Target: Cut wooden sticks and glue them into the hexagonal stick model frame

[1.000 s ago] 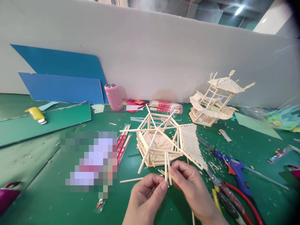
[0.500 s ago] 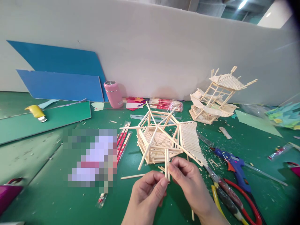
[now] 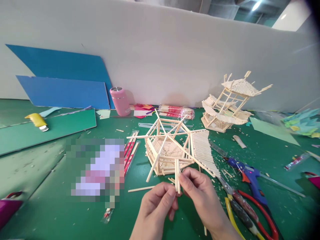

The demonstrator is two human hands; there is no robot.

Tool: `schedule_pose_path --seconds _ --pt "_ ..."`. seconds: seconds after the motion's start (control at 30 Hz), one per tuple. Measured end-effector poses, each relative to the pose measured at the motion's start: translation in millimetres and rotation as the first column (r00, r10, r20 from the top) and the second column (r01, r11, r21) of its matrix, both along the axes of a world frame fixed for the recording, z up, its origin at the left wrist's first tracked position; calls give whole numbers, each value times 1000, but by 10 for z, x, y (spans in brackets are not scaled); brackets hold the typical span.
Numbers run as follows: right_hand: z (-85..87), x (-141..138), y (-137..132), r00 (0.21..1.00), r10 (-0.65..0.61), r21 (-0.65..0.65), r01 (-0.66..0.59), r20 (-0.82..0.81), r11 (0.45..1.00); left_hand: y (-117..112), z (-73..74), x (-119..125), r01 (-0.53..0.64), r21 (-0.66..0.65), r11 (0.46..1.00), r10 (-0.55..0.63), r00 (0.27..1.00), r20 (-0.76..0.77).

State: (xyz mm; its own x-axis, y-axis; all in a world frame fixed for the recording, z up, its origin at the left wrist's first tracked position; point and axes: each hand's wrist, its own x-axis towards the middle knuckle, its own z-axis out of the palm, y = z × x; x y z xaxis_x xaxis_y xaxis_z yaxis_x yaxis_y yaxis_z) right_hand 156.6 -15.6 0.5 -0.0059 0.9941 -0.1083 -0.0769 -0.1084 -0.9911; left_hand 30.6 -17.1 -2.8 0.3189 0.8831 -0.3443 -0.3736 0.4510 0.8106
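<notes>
In front of me stands a hexagonal frame of thin wooden sticks (image 3: 172, 135), with a slatted panel (image 3: 203, 150) along its right side. A few pale wooden sticks (image 3: 177, 173) stand side by side at its near edge. My right hand (image 3: 200, 190) pinches these sticks from the right between thumb and fingers. My left hand (image 3: 158, 203) is closed in a pinch at their lower end, thumb beside the left stick; its fingertips are partly hidden. A loose stick (image 3: 141, 189) lies on the table left of my hands.
A blue glue gun (image 3: 246, 171), red-handled pliers (image 3: 260, 213) and scissors-like blades lie at right. A tiered stick pavilion (image 3: 228, 111) stands behind. Bagged sticks (image 3: 131, 150), a pink flask (image 3: 120, 101), a yellow cutter (image 3: 37, 120) and blue boards (image 3: 65, 91) are left and back.
My left thumb has shifted slightly left, uncovering the lower ends of the sticks. My right hand keeps its pinch on them. The view has shifted slightly.
</notes>
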Motion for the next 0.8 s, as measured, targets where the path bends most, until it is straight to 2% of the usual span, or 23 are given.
schedule_pose_path --seconds 0.4,0.57,0.8 --pt "-33 -18 4 999 -26 7 27 -36 1000 4 -3 -14 17 -2 1000 -17 1000 13" --pt "-24 -10 -26 996 -4 -3 4 -85 1000 -4 -12 -1 45 12 999 -45 998 -39" --pt "-45 -48 -15 992 -3 -58 -5 -127 998 -4 -2 32 -14 92 996 21 997 -75"
